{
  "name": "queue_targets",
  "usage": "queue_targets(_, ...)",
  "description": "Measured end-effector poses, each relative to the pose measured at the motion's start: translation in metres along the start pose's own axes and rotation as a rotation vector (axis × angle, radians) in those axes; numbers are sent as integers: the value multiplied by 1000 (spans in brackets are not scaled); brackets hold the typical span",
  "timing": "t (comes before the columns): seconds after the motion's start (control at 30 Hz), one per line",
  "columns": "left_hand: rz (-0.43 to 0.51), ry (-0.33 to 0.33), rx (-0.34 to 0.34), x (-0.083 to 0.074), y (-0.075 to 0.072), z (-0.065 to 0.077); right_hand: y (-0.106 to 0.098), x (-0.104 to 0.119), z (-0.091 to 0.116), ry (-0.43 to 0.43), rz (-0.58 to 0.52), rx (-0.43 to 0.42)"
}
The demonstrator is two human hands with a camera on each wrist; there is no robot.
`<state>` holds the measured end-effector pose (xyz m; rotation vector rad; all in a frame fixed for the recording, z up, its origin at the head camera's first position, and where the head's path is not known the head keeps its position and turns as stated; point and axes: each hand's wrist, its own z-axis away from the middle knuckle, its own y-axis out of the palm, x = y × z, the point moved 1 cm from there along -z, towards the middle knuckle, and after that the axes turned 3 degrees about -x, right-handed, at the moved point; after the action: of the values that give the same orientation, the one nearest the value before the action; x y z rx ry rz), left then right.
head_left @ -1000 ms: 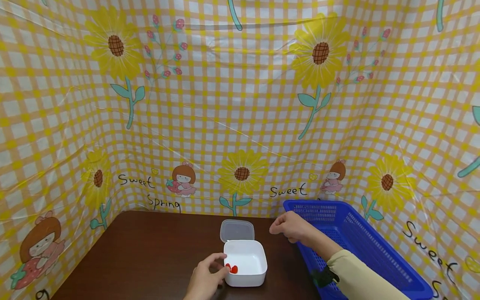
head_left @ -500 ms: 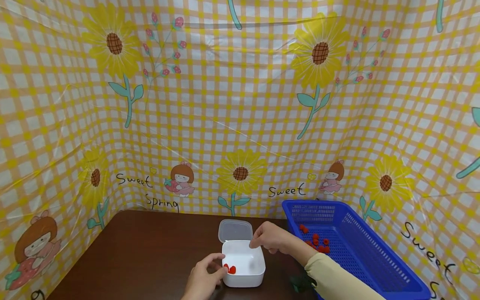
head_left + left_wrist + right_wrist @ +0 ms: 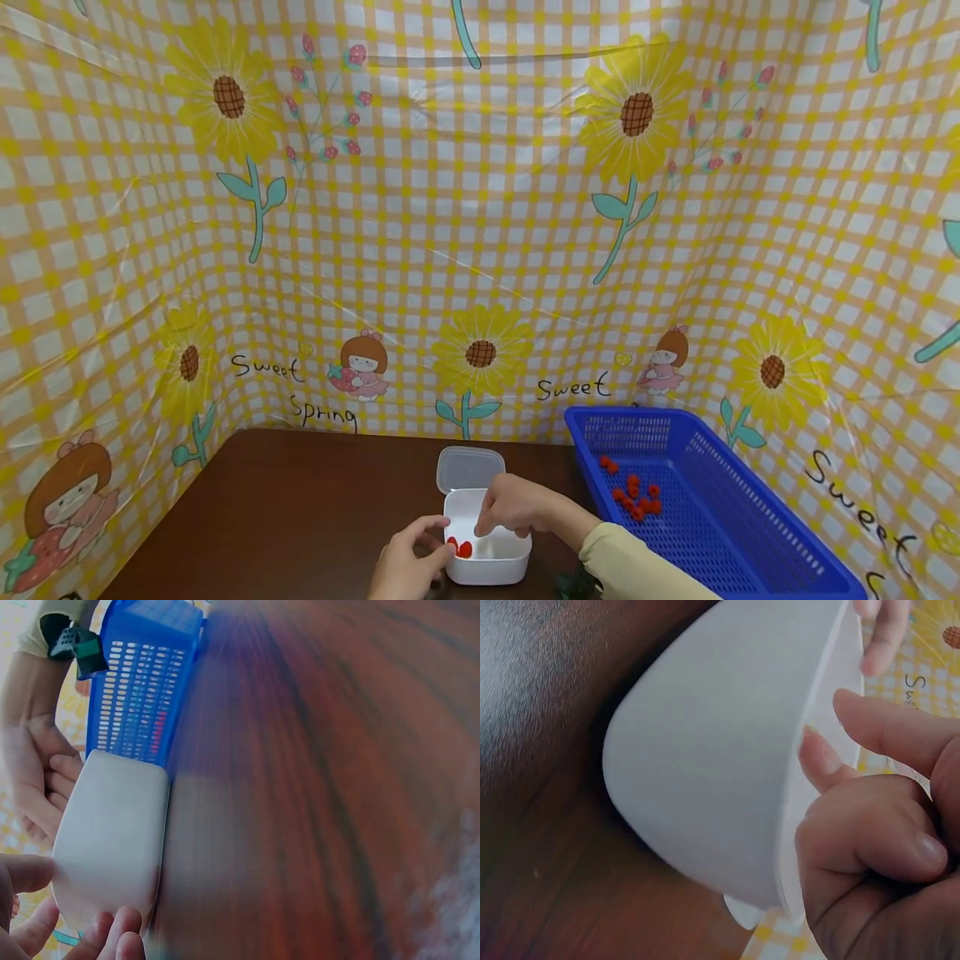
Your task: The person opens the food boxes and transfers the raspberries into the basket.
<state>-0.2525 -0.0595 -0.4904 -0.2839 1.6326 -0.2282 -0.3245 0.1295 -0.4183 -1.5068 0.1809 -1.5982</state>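
A square white plastic box (image 3: 489, 572) stands on the table, with two raspberries (image 3: 465, 549) at its near left corner inside. My left hand (image 3: 411, 560) holds that corner, thumb and fingers at the rim; in the left wrist view its fingertips (image 3: 127, 922) lie against the outer wall. My right hand (image 3: 517, 505) reaches over the right rim, fingertips down inside the box. From the right wrist view, its thumb and a finger look slightly apart with nothing visible between them, though the wall partly hides one tip. The remaining fingers are curled.
Behind the box lies a translucent lid (image 3: 471, 469). At the right stands a blue perforated basket (image 3: 720, 517) with several more raspberries (image 3: 634, 492) at its left side. Checked, flower-printed cloth hangs round the dark wooden table (image 3: 300, 517).
My right hand has moved left from beside the basket, then down into the box, uncovering the raspberries in the basket. My left hand has stayed at the box's corner.
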Motion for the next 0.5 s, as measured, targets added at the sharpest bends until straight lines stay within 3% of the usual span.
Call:
queue_targets(0.33, 10, 0, 6, 3, -1, 3, 27, 0, -1, -55, 271, 61)
queue_targets(0.5, 9, 20, -2, 3, 1, 2, 30, 0, -1, -106, 328, 62)
